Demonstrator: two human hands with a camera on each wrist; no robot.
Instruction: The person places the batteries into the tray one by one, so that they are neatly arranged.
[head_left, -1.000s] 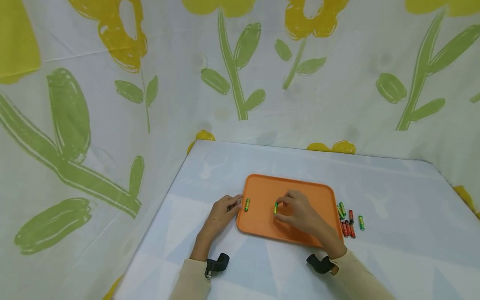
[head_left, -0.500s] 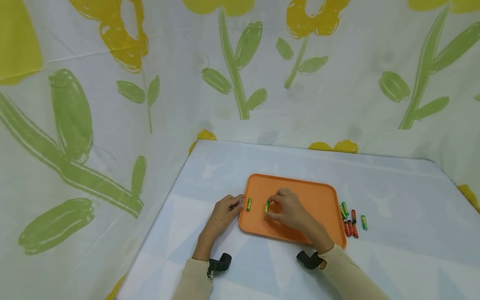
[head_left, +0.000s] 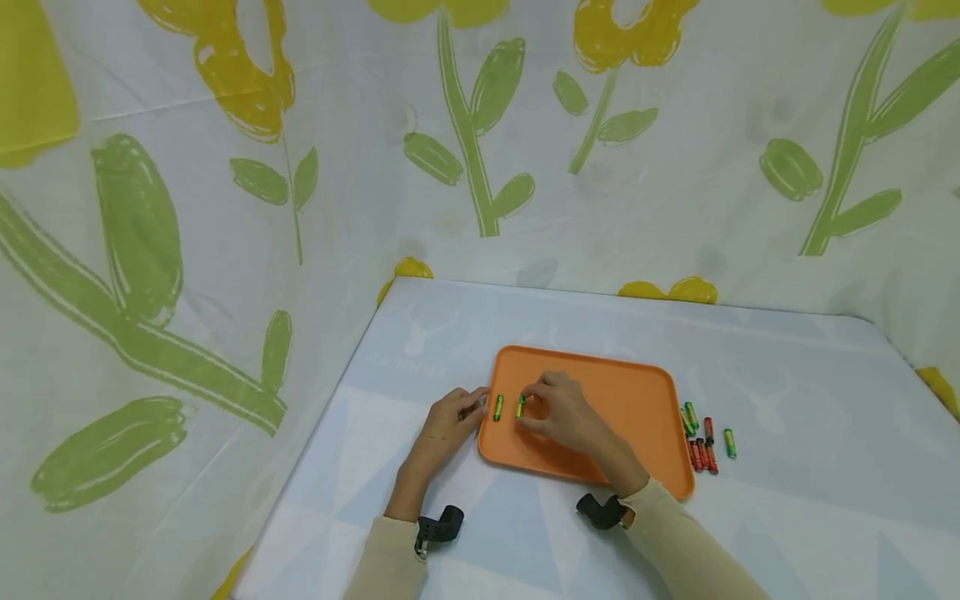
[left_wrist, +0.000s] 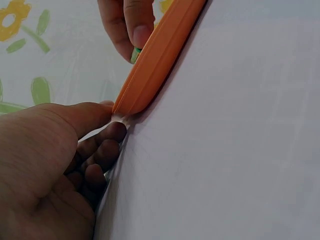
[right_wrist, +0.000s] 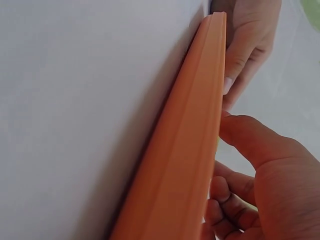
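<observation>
An orange tray (head_left: 618, 390) lies on the table. My left hand (head_left: 447, 422) is at its left edge; in the left wrist view the thumb (left_wrist: 92, 116) meets the tray's rim from one side while the fingers curl beneath it. Over the tray's left part, my right hand (head_left: 564, 413) pinches a green-and-yellow battery (head_left: 520, 407) lengthwise between thumb and fingers. A matching battery (head_left: 498, 407) lies on the tray just left of it, close to the left rim. In the right wrist view the tray's side wall hides most of the held battery.
Right of the tray, several red batteries (head_left: 702, 455) lie bunched with green batteries (head_left: 691, 414) behind them. One green battery (head_left: 730, 442) lies apart, farther right. A flower-patterned cloth (head_left: 360, 167) hangs behind and left of the table.
My right hand has carried the pinched battery leftward across the tray, close beside the one lying there. My left hand has stayed at the tray's left edge.
</observation>
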